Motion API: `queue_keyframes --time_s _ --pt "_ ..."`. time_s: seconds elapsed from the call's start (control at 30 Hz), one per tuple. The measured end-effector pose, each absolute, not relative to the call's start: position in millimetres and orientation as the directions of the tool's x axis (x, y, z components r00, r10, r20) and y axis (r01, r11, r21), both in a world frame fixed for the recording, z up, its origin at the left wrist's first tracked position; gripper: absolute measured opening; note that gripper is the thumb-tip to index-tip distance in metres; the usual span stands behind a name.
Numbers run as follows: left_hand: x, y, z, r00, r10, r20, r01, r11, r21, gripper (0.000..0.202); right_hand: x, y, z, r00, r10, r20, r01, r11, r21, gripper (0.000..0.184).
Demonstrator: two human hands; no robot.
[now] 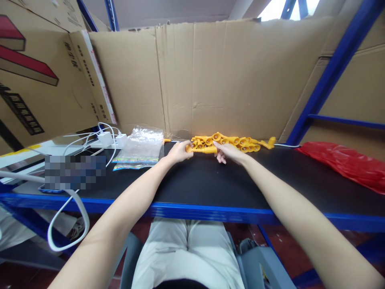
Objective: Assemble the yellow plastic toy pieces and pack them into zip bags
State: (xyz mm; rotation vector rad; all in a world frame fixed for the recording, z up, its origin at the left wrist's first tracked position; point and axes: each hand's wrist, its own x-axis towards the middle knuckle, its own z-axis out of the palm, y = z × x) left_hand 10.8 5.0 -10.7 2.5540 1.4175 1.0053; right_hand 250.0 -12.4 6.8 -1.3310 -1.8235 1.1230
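Observation:
Between my two hands a yellow plastic piece with a round cup-like end [202,149] is held level, just in front of a pile of similar pieces. My left hand [179,152] is closed on its left, rounded end. At the other end, the thumb and fingers of my right hand [229,153] grip its tip, some fingers curled below. Behind lies the pile of yellow plastic pieces [240,141], many with their open cups facing me. One more yellow piece [271,142] sticks out at the pile's right end.
Clear plastic bags [140,145] lie left of my hands. White chargers [104,139] and cables sit further left, near a blurred-out patch. A red plastic bag [339,162] lies on the right. Cardboard [237,80] walls the back; a blue rail [210,212] edges the black tabletop [207,186].

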Motion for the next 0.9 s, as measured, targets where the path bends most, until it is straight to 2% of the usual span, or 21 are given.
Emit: queue_keyframes --time_s 0.13,0.2,0.3,0.47,0.67,0.9 --pt "10.8 7.7 -12.2 0.357 0.781 0.513 0.744 -0.570 0.350 0.029 252.8 -8.1 3.5 -0.317 0.946 -0.071 0.446 0.083 -0.891 0.059" --pt "11.2 9.0 -12.7 0.355 0.783 0.511 0.743 -0.568 0.355 0.028 256.0 -8.7 4.8 -0.356 0.930 -0.094 0.428 0.072 -0.901 0.055" --pt "11.6 9.8 -13.2 0.346 0.793 0.502 0.742 -0.559 0.371 0.028 259.3 -12.3 8.8 -0.416 0.909 -0.031 0.370 0.137 -0.919 0.037" --pt "11.9 6.6 -12.0 0.350 0.783 0.514 0.735 -0.570 0.368 0.028 257.1 -17.0 12.8 -0.452 0.891 0.042 0.336 0.213 -0.917 0.028" --pt "13.6 2.1 -9.7 0.349 0.763 0.544 0.734 -0.583 0.347 0.028 253.5 -16.2 12.1 -0.448 0.894 0.018 0.363 0.200 -0.910 0.040" --pt "12.1 5.9 -11.9 0.331 0.790 0.516 0.724 -0.563 0.398 0.027 250.5 -14.0 8.0 -0.413 0.911 -0.004 0.420 0.187 -0.888 0.047"
